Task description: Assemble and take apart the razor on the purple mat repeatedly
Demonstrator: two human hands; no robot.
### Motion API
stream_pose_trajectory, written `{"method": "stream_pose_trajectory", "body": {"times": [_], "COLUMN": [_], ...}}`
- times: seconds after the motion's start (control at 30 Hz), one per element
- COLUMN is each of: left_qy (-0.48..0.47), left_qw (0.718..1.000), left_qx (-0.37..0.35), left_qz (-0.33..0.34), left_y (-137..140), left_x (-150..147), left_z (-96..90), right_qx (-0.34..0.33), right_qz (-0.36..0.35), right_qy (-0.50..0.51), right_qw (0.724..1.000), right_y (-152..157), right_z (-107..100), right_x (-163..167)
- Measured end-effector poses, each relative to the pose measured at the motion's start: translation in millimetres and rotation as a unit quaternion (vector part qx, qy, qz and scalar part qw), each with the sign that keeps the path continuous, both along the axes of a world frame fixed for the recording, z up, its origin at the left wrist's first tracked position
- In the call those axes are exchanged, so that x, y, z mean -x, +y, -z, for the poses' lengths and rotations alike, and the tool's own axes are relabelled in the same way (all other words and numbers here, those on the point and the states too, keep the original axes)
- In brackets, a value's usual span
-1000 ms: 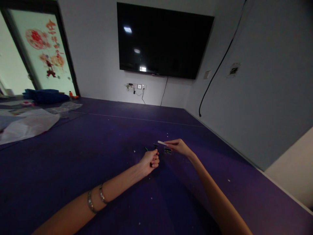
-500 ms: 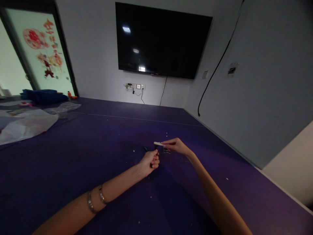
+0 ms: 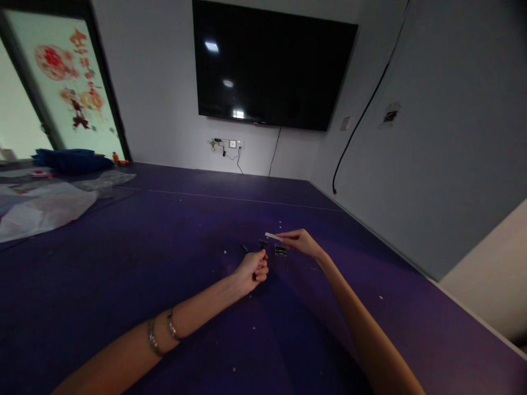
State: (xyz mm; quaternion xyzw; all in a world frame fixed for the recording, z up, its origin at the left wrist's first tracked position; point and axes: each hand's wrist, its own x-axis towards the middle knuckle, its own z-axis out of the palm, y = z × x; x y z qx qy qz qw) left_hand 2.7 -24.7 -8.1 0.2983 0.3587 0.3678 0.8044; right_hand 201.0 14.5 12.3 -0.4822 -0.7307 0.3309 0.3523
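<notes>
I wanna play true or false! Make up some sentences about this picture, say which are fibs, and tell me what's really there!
1. The right hand holds a thin white stick. True.
2. The left hand is lying flat and open. False: it is closed around a narrow dark thing with a wider top.
3. A small clear-and-dark rectangular thing sits on the flat purple surface. True.
4. Two silvery metal bracelets circle the right forearm. False: both are on the left forearm.
5. The big black rectangular television is lying on the purple surface. False: it is up on the grey wall.
</notes>
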Motion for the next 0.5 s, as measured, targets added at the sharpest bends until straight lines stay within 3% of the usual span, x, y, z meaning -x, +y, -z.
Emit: {"method": "stream_pose_trajectory", "body": {"times": [0.17, 0.37, 0.5], "left_qy": [-0.005, -0.013, -0.01], "left_qw": [1.0, 0.999, 0.991], "left_qx": [-0.004, -0.041, -0.125], "left_qz": [-0.002, 0.016, 0.044], "left_y": [0.0, -7.6, -13.2], "left_x": [0.5, 1.4, 1.2], "left_z": [-3.4, -12.3, -20.6], "right_qx": [0.038, -0.003, -0.004], "right_qz": [-0.04, 0.031, 0.045], "right_qy": [-0.01, -0.009, 0.03], "right_qw": [0.998, 0.999, 0.999], "right_y": [-0.1, -1.6, -3.4], "right_z": [-0.9, -5.4, -12.0], "right_x": [-3.1, -12.0, -18.4]}}
